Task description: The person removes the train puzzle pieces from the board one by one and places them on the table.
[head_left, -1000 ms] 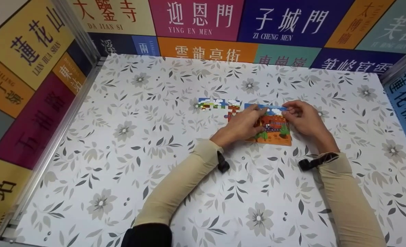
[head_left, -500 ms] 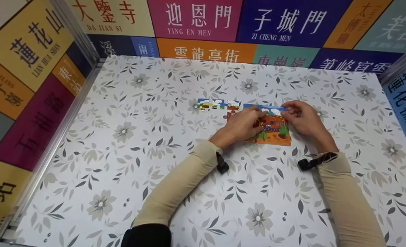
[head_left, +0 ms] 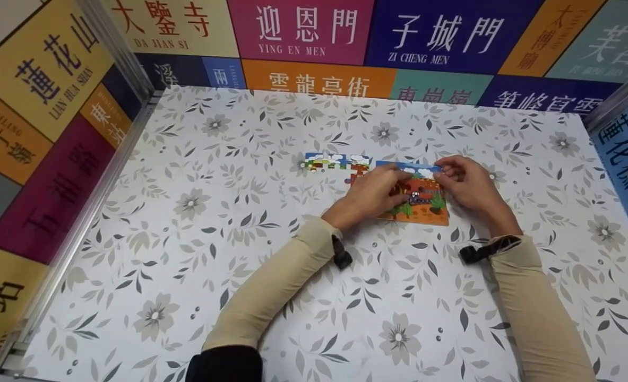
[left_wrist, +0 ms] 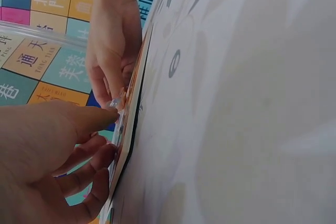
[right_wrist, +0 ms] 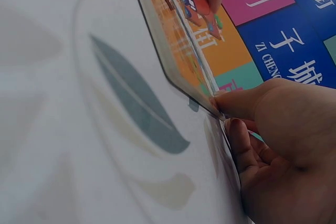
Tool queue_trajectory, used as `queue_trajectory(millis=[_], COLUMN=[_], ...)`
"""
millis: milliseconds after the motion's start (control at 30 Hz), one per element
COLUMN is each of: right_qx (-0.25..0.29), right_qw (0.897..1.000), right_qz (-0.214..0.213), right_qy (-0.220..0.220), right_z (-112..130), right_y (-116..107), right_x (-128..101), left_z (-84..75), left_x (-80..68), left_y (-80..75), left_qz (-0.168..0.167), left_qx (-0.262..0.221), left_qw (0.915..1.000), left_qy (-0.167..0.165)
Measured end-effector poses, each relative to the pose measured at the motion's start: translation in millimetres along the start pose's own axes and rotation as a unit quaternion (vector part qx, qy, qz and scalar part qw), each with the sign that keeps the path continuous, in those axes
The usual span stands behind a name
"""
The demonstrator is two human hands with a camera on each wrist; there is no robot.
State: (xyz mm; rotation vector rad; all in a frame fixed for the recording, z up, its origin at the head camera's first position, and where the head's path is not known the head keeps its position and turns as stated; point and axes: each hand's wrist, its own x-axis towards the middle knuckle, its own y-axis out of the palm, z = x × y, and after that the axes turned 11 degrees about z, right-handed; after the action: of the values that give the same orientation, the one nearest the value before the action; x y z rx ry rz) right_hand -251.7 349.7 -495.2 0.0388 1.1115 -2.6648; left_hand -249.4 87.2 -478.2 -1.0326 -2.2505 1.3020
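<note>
L hand [head_left: 369, 192] pinches 1 puzzle pc [right_wrist: 195, 6] over puzzle board [head_left: 435, 219]; R hand [head_left: 469, 183] grips board's far R corner.

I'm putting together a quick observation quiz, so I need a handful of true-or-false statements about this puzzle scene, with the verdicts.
1. The right hand touches a corner of the puzzle board. True.
2. Both hands are empty. False: the left hand holds a red and blue puzzle piece.
3. In the head view, other puzzle pieces lie left of the board. True.
4. The table has no pattern. False: the tabletop shows grey flowers and leaves.
</note>
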Motion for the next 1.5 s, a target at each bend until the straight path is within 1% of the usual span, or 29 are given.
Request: queue_trajectory(millis=[133, 367, 500, 600, 700, 800, 1000, 1067, 1167, 1333, 1433, 1500], right_qx=[0.004, 0.001, 0.003, 0.003, 0.003, 0.004, -0.001, -0.003, -0.005, -0.007, -0.007, -0.006], right_qw=[1.000, 1.000, 1.000, 1.000, 1.000, 1.000, 1.000, 1.000, 1.000, 1.000, 1.000, 1.000], right_qz=[0.000, -0.004, -0.001, 0.001, 0.001, 0.001, 0.001, 0.000, -0.003, 0.000, 0.001, 0.001], right_qy=[0.001, 0.014, 0.018, 0.020, 0.020, 0.013, -0.001, 0.000, 0.002, 0.008, 0.011, 0.013], right_z=[-1, -3, -3, -3, -3, -3, -3, -3, -3, -3, -2, -2], right_y=[0, 2, 2, 2, 2, 2, 1, 0, 0, 1, 0, 0], right_x=[1, 0, 0, 1, 1, 2, 1, 1, 2, 1, 0, 0], left_z=[2.7, 10.7, 19.9, 27.4, 34.9, 42.4, 54.7, 58.5, 64.8, 74.6, 79.0, 81.8], left_x=[-3.9, -16.6, -25.7, -33.2, -40.9, -48.7, -64.3, -68.8, -74.2, -78.8, -80.1, -81.0], left_y=[-2.6, -10.8, -18.0, -24.6, -30.9, -35.8, -45.3, -48.0, -51.0, -54.7, -55.5, -55.2], left_qz=[-0.013, -0.041, -0.070, -0.090, -0.102, -0.113, -0.119, -0.120, -0.122, -0.121, -0.109, -0.094], left_qx=[-0.011, -0.018, -0.008, -0.016, -0.026, -0.022, -0.014, -0.011, -0.012, -0.006, 0.001, 0.005], left_qw=[0.9998, 0.9990, 0.9975, 0.9958, 0.9944, 0.9933, 0.9926, 0.9924, 0.9918, 0.9918, 0.9929, 0.9941], left_qy=[0.005, -0.004, 0.000, 0.005, 0.004, -0.001, -0.021, -0.027, -0.037, -0.042, -0.047, -0.055])
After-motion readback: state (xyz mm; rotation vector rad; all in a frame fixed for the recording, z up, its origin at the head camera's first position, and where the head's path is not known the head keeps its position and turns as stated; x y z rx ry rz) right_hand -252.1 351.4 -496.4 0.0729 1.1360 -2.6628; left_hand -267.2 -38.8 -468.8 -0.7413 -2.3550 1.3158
